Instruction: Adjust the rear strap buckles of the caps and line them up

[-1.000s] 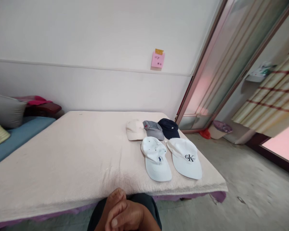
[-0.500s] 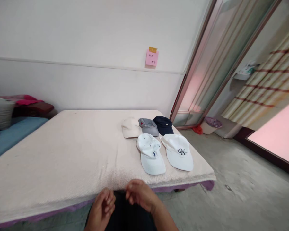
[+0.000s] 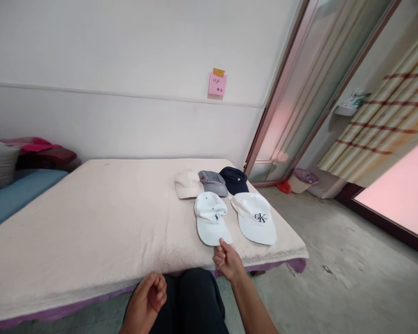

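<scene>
A white baseball cap with a small dark blue emblem (image 3: 211, 218) rests on the bed, its brim toward me. My right hand (image 3: 227, 260) pinches the front edge of that brim between thumb and curled fingers. My left hand (image 3: 149, 292) hovers above my lap at the bed's near edge, its fingers curled in with nothing seen in them. Just right of the pinched cap lies another white cap with GK-like lettering (image 3: 256, 218). Behind them sit a cream cap (image 3: 187, 185), a grey cap (image 3: 213, 183) and a navy cap (image 3: 234, 180) in a row.
The bed (image 3: 90, 222) has a pale textured cover with purple cloth under its edge. A pink note (image 3: 217, 85) is taped to the wall. Left are a grey cushion (image 3: 2, 162) and a blue mattress (image 3: 24, 190); right, a waste bin (image 3: 300, 181) stands on the floor.
My right hand has moved right and forward from my lap to the brim of the white cap, which has shifted and turned slightly. My left hand has stayed nearly in place.
</scene>
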The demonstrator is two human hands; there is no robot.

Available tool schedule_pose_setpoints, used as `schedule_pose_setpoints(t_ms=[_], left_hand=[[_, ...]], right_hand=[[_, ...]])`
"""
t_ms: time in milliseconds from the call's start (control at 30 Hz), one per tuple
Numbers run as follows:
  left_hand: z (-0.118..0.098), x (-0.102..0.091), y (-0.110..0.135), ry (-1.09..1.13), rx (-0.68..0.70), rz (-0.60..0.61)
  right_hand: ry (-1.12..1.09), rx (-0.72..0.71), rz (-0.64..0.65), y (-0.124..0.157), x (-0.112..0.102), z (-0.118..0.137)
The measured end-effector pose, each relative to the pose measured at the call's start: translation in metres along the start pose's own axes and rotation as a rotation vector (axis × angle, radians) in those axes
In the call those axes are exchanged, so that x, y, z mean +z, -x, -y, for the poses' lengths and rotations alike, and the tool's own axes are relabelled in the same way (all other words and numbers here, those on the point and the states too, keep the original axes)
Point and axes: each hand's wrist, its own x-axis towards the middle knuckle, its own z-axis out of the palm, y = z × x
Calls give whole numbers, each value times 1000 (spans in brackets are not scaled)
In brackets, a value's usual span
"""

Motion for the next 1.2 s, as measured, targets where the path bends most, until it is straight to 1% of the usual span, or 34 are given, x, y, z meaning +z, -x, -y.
schedule_pose_setpoints(t_ms=[67,133,167,233,300,333,367,467,500,567,633,700,800,900,933,1000,1100,1200], left_hand=[[-1,1,-3,-7,-22,-44],[-3,5,-7,-21,-61,-84],[-5,8,-9,-29,-90,-86],[-12,17,-12,-29,-147,-45],[-23,28,-13,15,-167,16],[-30,33,-14,53,-143,30],[-38,37,-15,98,-100,18],[-67,45,-18,210,94,-139],[-77,47,-20,230,150,-186],[-95,49,-23,242,243,-234],[-106,53,-25,214,330,-238],[-112,60,-23,158,413,-213],[-110,77,-18,53,483,-134],[-105,98,-15,-46,493,-51],[-104,104,-16,-77,497,-47],[-102,114,-20,-161,515,-77],[-102,124,-31,-339,551,-133],[-102,130,-43,-501,533,-94]], right_hand=[[-35,23,24,9,6,-3],[-81,49,66,25,13,-9],[-111,68,106,35,15,-13],[-128,117,193,57,19,-23],[-77,180,282,77,20,-33],[-40,217,330,85,19,-38],[-6,247,376,92,18,-42],[71,283,472,101,17,-50],[89,283,481,101,17,-50],[126,286,467,96,20,-51],[178,302,452,88,24,-51],[277,347,466,81,26,-51],[459,413,487,71,25,-51],[612,430,466,59,21,-50],[659,423,454,55,19,-50],[735,394,414,45,17,-52],[773,338,367,29,19,-55],[752,237,328,10,30,-51]])
